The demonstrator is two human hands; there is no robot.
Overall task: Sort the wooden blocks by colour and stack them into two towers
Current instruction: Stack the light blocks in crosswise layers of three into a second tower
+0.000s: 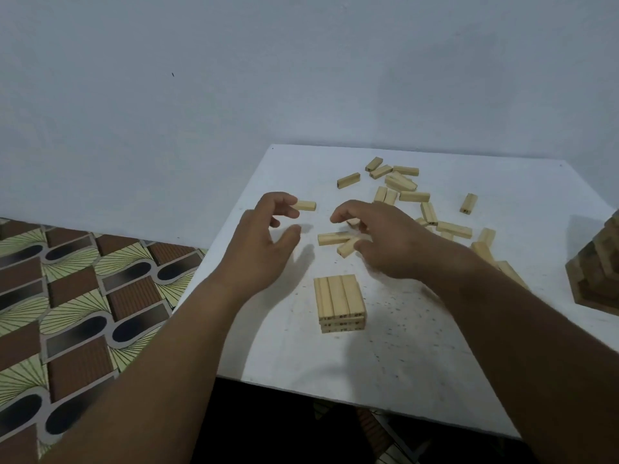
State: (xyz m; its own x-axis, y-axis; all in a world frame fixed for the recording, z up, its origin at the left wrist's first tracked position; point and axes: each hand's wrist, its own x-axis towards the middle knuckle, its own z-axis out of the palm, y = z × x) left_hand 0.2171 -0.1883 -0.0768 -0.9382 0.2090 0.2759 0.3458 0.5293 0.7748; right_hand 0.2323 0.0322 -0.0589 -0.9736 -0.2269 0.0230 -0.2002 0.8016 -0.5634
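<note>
A low stack of light wooden blocks (339,298), three across on top, stands near the middle of the white table (385,363). Several loose light blocks (407,196) lie scattered at the back and right. A tower of darker blocks (599,272) stands at the right edge, partly cut off. My left hand (264,236) hovers behind the stack, its loosely curled fingertips touching the end of one light block (306,205) that lies on the table. My right hand (382,239) curls over two light blocks (346,246); the thumb and fingers grip at least one, and the palm hides the rest.
The table stands against a plain grey wall (301,78). To the left and below is a patterned floor (67,313). The near table edge runs across the lower middle.
</note>
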